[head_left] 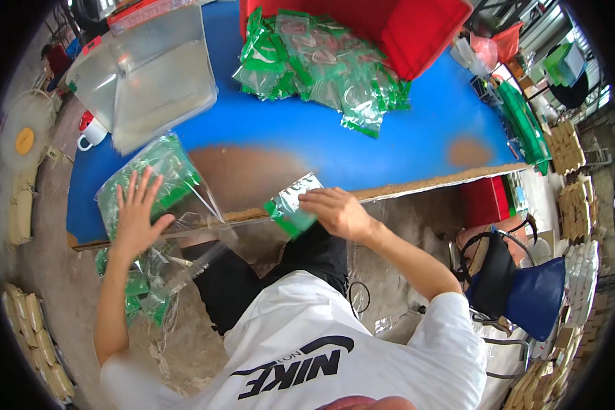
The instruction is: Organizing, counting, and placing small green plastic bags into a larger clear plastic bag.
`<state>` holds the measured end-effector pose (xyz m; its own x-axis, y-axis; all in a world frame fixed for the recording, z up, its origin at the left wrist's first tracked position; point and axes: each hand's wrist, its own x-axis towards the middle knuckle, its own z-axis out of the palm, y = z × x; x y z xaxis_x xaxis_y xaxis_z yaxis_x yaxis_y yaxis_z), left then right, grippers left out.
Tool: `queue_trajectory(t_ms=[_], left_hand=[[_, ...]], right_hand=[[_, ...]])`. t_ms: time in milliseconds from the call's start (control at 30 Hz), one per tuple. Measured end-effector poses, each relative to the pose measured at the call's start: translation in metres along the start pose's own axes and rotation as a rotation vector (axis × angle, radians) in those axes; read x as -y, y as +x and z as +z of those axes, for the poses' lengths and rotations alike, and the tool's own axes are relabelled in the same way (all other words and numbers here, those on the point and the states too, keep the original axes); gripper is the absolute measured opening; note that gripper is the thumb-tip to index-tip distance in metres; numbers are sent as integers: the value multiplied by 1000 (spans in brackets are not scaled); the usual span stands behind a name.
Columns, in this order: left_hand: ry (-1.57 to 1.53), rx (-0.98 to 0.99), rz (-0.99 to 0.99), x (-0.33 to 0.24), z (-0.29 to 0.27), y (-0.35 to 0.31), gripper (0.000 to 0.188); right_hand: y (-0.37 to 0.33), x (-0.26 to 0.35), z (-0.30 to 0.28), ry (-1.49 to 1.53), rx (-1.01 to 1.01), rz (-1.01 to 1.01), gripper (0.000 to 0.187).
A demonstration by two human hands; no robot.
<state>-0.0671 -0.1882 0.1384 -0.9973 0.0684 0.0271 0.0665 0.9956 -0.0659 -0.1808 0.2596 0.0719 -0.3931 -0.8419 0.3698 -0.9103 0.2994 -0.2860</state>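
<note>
My left hand (135, 217) lies with its fingers spread on a large clear plastic bag (182, 164). Inside the bag, green-edged packets show through. The bag rests at the left front of the blue table (417, 147), its open end hanging past the edge. Between the fingers and thumb of my right hand (338, 213) is a small green and clear packet (290, 210), held at the table's front edge above my lap. Farther back, a heap of similar packets (314, 58) spills from a tipped red bin (427, 37).
A stack of flat clear plastic bags (160, 92) lies at the back left, beside a white and red mug (94, 132). Below the left edge hang more green packets (138, 283). A blue chair (533, 297) stands to my right, near a red box (485, 203) under the table.
</note>
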Motion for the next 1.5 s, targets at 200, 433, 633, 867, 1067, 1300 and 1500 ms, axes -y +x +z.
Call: queue_trajectory(t_ms=[200, 433, 633, 867, 1067, 1300, 1500], left_hand=[[-476, -360, -14, -53, -25, 9, 59], [-639, -462, 64, -162, 35, 42, 58], [-401, -518, -176, -190, 72, 66, 74], [-357, -455, -184, -191, 65, 67, 72], [-303, -501, -178, -185, 69, 71, 70], [-356, -553, -176, -192, 74, 66, 71], [-373, -553, -144, -189, 68, 70, 62]], right_hand=[[83, -78, -69, -174, -515, 752, 23], [192, -212, -46, -256, -383, 391, 61], [226, -368, -88, -426, -398, 900, 109], [218, -363, -63, -353, -257, 1137, 107], [200, -319, -26, -629, -687, 728, 95], [177, -244, 15, -551, -599, 735, 98], [174, -201, -18, -388, -505, 723, 110]])
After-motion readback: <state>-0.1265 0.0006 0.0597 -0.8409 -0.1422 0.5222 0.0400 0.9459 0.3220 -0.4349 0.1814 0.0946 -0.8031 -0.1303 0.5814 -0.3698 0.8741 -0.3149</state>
